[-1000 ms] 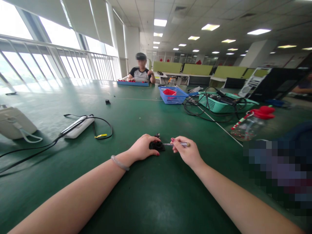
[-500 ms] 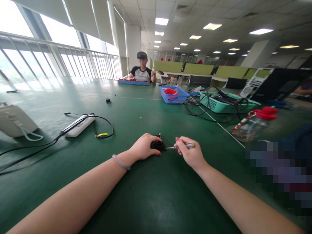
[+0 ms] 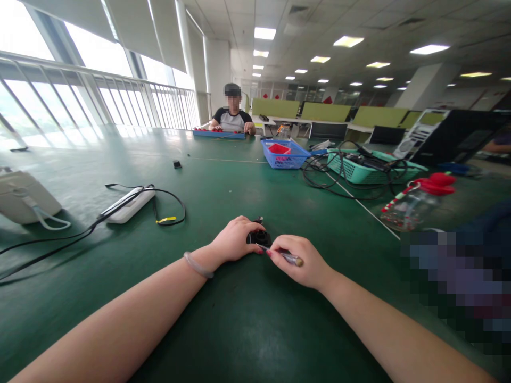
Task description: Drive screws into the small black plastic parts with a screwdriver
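My left hand (image 3: 235,239) is closed around the left side of a small black part (image 3: 261,238) on the table, its thumb and fingers on either edge. The part looks rounded in the middle, and a small shiny bit sticks out at its far end. Between the fingers of my right hand (image 3: 306,261) is a slim screwdriver (image 3: 294,259) with a clear purplish handle. It slants left toward the near edge of the black part, close by my left thumb. My right fingers hide much of it, and I cannot tell whether its tip touches the part.
Left on the green table (image 3: 215,330) lie a white power strip (image 3: 130,206) with black cables and a pale case (image 3: 26,197). Farther off are a blue basket (image 3: 285,158), a teal basket (image 3: 359,173) with cables, and a red-lidded bottle (image 3: 415,205). Another person (image 3: 231,114) sits opposite.
My right hand has moved left and a little down with the screwdriver, which now points up and left at the black part's near edge. My left hand has stayed in place.
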`<state>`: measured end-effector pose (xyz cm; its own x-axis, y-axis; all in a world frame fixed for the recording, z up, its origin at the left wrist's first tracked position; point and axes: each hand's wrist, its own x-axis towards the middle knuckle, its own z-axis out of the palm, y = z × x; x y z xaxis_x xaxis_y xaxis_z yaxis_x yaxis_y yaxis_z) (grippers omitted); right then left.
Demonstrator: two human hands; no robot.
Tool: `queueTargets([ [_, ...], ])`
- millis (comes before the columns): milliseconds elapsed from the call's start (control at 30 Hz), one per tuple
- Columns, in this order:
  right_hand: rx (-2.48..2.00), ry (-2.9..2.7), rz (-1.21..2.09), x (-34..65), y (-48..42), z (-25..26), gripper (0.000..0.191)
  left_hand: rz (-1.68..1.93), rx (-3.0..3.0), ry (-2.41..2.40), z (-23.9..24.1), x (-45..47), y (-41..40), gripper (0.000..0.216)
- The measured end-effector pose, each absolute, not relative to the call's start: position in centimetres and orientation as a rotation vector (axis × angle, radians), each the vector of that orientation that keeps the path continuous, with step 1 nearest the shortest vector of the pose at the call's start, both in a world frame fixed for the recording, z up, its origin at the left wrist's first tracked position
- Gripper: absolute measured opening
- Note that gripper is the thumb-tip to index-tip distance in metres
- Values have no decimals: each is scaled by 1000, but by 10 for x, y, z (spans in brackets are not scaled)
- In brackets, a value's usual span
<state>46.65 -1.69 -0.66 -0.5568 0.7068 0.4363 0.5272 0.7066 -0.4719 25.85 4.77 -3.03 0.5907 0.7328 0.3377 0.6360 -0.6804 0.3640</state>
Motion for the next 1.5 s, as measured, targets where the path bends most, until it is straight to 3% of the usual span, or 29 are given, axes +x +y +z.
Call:
queueTargets([
  [367,-1041,-1987,329,476,-10,-8,28,699,2599,1143,-29,260,43,45],
  [600,-1023,-2035,329,477,-10,-9,23,787,2591,1150,-29,261,43,40],
  [800,-992,-1841,209,484,-9,-9,18,1012,2478,1462,-21,259,41,37],
  [1133,-1092,-1844,289,488,4,-14,21,568,2614,1849,-24,265,29,34],
  [1300,-1113,-1886,306,486,7,-16,18,671,2663,1790,-24,269,27,33],
  [1500,-1131,-1856,277,484,10,-19,17,779,2625,1270,-28,274,34,42],
])
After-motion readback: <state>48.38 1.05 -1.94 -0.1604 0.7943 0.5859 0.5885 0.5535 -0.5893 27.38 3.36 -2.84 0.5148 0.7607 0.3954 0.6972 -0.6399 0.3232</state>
